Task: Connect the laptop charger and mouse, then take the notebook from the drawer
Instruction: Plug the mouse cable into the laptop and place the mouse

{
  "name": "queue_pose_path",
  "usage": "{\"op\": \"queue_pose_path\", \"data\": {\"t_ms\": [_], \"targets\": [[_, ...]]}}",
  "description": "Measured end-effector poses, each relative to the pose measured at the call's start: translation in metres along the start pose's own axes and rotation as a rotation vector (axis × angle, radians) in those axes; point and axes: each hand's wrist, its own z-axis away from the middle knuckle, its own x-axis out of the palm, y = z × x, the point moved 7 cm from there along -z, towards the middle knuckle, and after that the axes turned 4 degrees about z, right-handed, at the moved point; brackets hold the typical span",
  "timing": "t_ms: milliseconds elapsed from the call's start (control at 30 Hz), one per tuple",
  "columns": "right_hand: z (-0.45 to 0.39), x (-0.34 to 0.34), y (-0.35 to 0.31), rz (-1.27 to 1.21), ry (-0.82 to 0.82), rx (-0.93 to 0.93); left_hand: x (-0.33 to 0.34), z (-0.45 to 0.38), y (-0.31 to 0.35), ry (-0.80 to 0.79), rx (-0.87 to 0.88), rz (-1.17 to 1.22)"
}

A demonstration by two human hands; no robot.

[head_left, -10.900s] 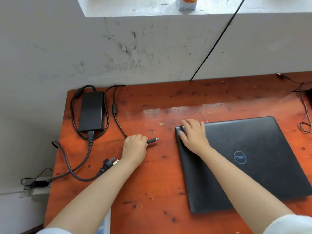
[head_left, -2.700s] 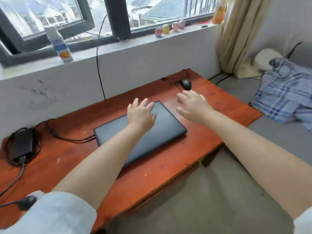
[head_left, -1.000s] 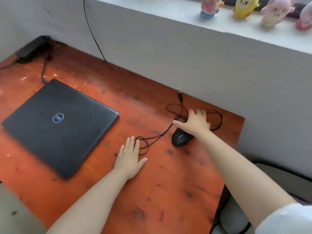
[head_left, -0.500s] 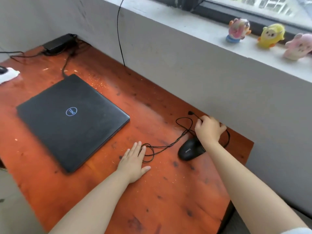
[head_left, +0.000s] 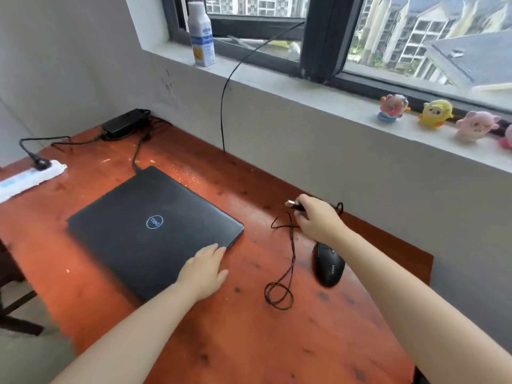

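A closed black laptop (head_left: 149,225) lies on the red wooden desk (head_left: 249,342). Its charger brick (head_left: 124,123) sits at the far left corner, its cable running to the laptop's back edge and its plug in a white power strip (head_left: 30,176). My left hand (head_left: 205,270) rests flat on the laptop's near right corner. My right hand (head_left: 315,220) is shut on the mouse's USB plug (head_left: 292,204), held above the desk. The black mouse (head_left: 328,266) lies below that hand, its thin cable (head_left: 285,275) looping on the desk. No drawer or notebook is visible.
A grey wall with a windowsill runs behind the desk. On the sill stand a white bottle (head_left: 201,37) and several small toy figures (head_left: 435,113). A black cable (head_left: 224,106) hangs from the window down to the desk. The desk's right edge is near the mouse.
My right hand has picked up the mouse's USB plug and lifted it toward the laptop. My left hand moved from the desk onto the laptop's corner. The view rose to show the window.
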Motion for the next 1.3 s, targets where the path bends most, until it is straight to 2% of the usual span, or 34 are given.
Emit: {"op": "queue_pose_path", "data": {"t_ms": [133, 267, 400, 600, 767, 933, 1067, 1300], "targets": [[-0.009, 0.055, -0.035, -0.093, -0.135, 0.043, -0.017, -0.012, -0.062, 0.043, -0.039, -0.006], [-0.014, 0.092, -0.058, -0.087, -0.064, 0.032, -0.019, -0.032, -0.096, 0.075, 0.015, -0.001], [-0.01, 0.122, -0.059, -0.056, -0.019, 0.038, -0.013, -0.056, -0.097, 0.106, 0.102, -0.013], [0.004, 0.17, -0.041, -0.007, -0.108, 0.16, 0.004, -0.067, -0.097, 0.207, 0.154, -0.01], [0.007, 0.182, -0.045, 0.122, -0.199, 0.087, 0.003, -0.067, -0.095, 0.221, 0.179, 0.0], [0.004, 0.175, -0.05, 0.188, -0.152, -0.001, 0.003, -0.067, -0.095, 0.223, 0.175, -0.011], [0.007, 0.169, -0.056, 0.094, -0.116, -0.045, 0.002, -0.067, -0.094, 0.22, 0.173, -0.003], [0.0, 0.169, -0.057, -0.271, -0.209, -0.014, 0.0, -0.066, -0.093, 0.226, 0.168, 0.005]]}}
